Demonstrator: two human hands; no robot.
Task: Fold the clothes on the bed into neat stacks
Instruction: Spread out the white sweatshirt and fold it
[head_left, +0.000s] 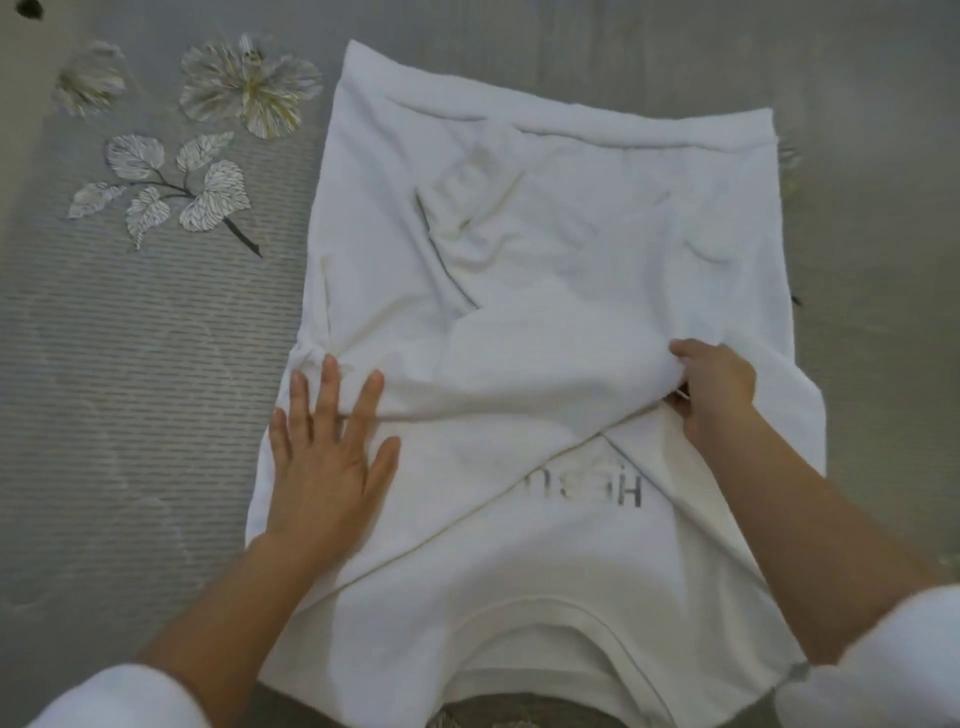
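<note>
We see a white cotton T-shirt spread on the grey floral bedspread; the left hand presses it flat-fingered, the right hand pinches a fold.

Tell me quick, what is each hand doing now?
Left hand: open, pressing flat on the shirt.
Right hand: closed, pinching a fold of the shirt.
</note>
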